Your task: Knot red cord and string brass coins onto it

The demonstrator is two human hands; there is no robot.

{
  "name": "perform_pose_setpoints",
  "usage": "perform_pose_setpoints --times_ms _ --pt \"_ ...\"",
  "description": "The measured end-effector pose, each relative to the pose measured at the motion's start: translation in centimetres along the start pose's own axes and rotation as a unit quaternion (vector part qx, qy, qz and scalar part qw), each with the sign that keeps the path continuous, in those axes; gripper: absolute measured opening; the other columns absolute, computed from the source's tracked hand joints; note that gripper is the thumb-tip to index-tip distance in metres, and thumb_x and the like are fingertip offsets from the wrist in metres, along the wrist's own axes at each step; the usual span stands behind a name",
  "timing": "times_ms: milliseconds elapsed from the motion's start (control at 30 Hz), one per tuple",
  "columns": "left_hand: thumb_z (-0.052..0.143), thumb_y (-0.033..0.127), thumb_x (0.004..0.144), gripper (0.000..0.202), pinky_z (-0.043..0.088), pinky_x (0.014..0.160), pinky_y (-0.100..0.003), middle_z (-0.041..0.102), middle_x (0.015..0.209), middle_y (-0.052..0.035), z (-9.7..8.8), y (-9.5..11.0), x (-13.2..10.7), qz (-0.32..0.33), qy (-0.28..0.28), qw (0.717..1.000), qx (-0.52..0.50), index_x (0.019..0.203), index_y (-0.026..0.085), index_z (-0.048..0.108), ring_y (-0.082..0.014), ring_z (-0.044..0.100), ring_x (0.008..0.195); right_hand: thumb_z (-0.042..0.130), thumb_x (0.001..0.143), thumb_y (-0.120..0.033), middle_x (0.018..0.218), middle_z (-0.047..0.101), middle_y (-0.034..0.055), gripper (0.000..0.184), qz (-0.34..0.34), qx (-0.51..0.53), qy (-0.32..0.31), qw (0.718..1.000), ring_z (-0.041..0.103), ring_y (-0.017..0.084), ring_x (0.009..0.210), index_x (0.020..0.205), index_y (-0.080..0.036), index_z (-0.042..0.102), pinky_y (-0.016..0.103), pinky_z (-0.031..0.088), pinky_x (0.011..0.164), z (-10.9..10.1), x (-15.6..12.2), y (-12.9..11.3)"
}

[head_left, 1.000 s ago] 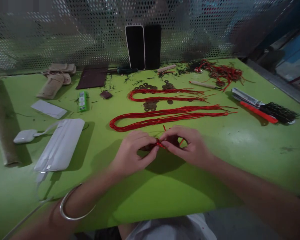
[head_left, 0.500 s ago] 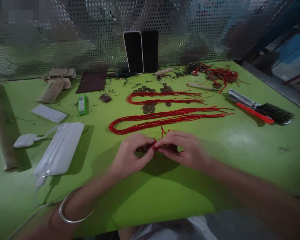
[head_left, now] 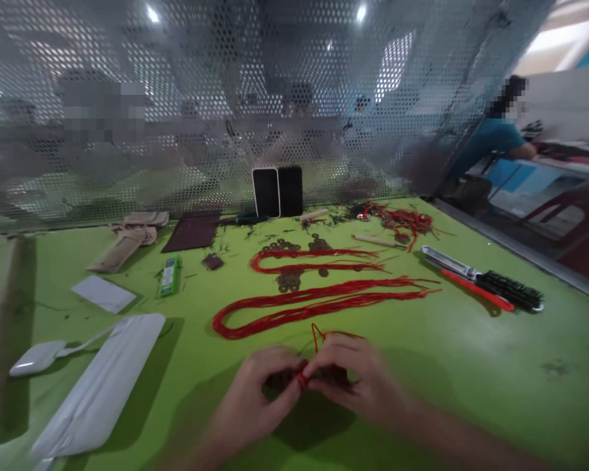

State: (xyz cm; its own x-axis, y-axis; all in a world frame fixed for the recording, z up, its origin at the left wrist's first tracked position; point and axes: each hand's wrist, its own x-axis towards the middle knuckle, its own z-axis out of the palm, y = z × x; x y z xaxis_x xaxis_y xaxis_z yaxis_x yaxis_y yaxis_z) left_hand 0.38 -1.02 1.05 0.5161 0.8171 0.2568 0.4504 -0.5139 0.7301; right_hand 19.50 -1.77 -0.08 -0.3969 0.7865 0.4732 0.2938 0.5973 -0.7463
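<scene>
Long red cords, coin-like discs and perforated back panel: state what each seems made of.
Long red cords: probably textile fibre, slightly glossy; thin, bending strands.
Coin-like discs: likely metal, dull dark brown; the alloy is unclear.
Perforated back panel: apparently sheet metal, grey, slightly shiny, with regular holes.

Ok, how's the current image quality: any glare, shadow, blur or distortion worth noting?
Head view: two bright light spots show at the mesh panel; head view: a soft sheen lies on the green table below the hairbrush, dark shadow under the left hand and right hand; head view: pinched red cord looks soft, left edge appears stretched.
</scene>
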Motion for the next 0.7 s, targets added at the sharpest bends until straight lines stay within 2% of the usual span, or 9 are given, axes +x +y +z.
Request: perform_pose_setpoints --times_ms 200,367,600,700 --pt "0.054 0.02 0.08 0.014 0.042 0.054 -0.021 0.063 0.062 -0.0023 0.22 -0.16 -0.25 -0.006 0.025 1.0 -0.01 0.072 0.017 0.065 -0.0128 0.055 0.058 0.066 0.082 -0.034 0.063 0.06 -0.0001 0.015 0.03 0.004 0.008 1.0 0.053 0.012 0.058 0.077 -0.02 0.066 0.023 0.039 0.054 0.16 0.09 -0.05" --pt "0.052 0.02 0.08 0.015 0.04 0.051 -0.02 0.058 0.059 -0.0016 0.35 -0.18 -0.48 -0.004 0.018 0.999 -0.034 0.07 0.017 0.063 -0.0118 0.051 0.055 0.068 0.08 -0.033 0.065 0.061 0.0001 0.015 0.055 -0.002 -0.004 0.998 0.053 0.012 0.061 0.075 -0.02 0.065 0.024 0.038 0.057 0.12 -0.09 -0.1" --pt "0.054 0.02 0.08 0.012 0.041 0.052 -0.02 0.059 0.061 -0.0013 0.61 -0.22 -0.54 -0.015 0.026 0.999 -0.033 0.071 0.017 0.062 -0.0116 0.052 0.056 0.061 0.082 -0.027 0.07 0.059 0.001 0.01 0.155 0.04 -0.049 0.986 0.053 0.013 0.063 0.078 -0.018 0.061 0.023 0.041 0.057 0.1 0.09 -0.46" --pt "0.053 0.019 0.078 0.011 0.04 0.052 -0.019 0.058 0.06 -0.0005 0.69 -0.08 -0.45 -0.014 0.023 0.999 -0.026 0.07 0.017 0.06 -0.0112 0.051 0.055 0.057 0.08 -0.02 0.073 0.06 0.0014 0.003 0.16 0.043 -0.053 0.985 0.054 0.012 0.063 0.081 -0.018 0.059 0.023 0.043 0.056 0.23 0.1 -0.67"
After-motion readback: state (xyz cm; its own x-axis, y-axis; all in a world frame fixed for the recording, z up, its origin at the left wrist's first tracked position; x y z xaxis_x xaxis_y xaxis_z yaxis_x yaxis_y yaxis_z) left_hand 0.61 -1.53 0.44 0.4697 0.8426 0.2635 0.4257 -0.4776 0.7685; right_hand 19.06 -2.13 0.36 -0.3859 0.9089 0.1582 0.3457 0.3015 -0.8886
